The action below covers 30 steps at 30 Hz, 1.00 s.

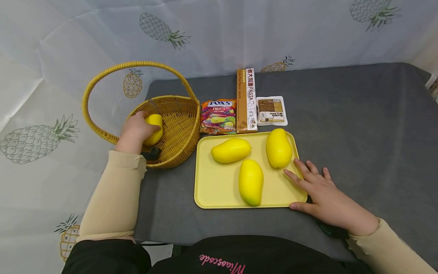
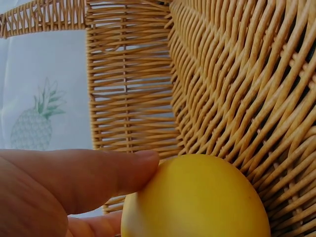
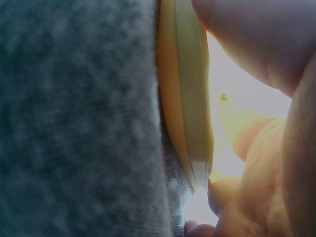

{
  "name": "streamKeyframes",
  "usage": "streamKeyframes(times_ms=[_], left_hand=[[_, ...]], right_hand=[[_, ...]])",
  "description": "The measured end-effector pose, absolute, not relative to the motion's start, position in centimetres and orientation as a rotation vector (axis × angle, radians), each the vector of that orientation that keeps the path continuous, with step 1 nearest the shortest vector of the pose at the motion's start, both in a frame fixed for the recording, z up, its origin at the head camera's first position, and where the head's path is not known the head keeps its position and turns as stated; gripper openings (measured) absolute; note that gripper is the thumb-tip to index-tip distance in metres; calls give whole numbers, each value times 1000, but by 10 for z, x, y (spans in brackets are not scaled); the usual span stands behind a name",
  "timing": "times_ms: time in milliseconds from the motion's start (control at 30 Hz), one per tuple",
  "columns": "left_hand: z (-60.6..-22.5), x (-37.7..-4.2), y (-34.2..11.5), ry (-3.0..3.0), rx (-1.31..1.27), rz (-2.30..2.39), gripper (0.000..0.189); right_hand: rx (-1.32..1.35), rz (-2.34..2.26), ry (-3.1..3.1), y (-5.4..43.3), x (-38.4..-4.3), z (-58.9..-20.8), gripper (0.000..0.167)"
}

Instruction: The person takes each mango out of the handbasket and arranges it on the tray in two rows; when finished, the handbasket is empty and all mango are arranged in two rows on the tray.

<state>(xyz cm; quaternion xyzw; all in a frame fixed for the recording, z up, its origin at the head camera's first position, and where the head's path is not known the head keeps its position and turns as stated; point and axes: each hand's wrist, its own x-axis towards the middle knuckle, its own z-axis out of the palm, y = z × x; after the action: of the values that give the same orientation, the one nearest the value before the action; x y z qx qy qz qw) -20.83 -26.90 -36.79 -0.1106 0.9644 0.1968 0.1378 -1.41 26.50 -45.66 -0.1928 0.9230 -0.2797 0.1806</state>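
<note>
Inside the wicker basket (image 1: pixel 179 121), my left hand (image 1: pixel 137 129) grips a yellow mango (image 1: pixel 155 127), thumb and fingers on its sides. The left wrist view shows the thumb pressed along this mango (image 2: pixel 197 197) close to the woven wall. My right hand (image 1: pixel 321 194) rests with spread fingers at the right edge of a yellow tray (image 1: pixel 212 190), touching its rim. Three mangoes lie on the tray: one at the upper left (image 1: pixel 231 150), one at the upper right (image 1: pixel 278 148) and one with a greenish tip at the lower middle (image 1: pixel 251 182).
Behind the tray stand a bag of fruit candy (image 1: pixel 218 116), a long pasta box (image 1: pixel 246 101) and a small flat white-edged packet (image 1: pixel 272 110). The basket's tall handle (image 1: pixel 137 64) arches over its opening. A grey cloth (image 1: pixel 359 133) covers the table, with a pineapple-print curtain (image 1: pixel 219 34) behind.
</note>
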Motion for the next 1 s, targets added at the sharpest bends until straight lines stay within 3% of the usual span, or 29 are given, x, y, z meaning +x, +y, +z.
streamKeyframes(times_ms=[567,1000], left_hand=[[-362,-202,-259,2828,-322,776,85],[-335,-169,-229,2848,-281,1188,84]], right_hand=[[-552,-785,2621,264,-13,-456,96],[-542,-792,2613,264,-14,-455,97]])
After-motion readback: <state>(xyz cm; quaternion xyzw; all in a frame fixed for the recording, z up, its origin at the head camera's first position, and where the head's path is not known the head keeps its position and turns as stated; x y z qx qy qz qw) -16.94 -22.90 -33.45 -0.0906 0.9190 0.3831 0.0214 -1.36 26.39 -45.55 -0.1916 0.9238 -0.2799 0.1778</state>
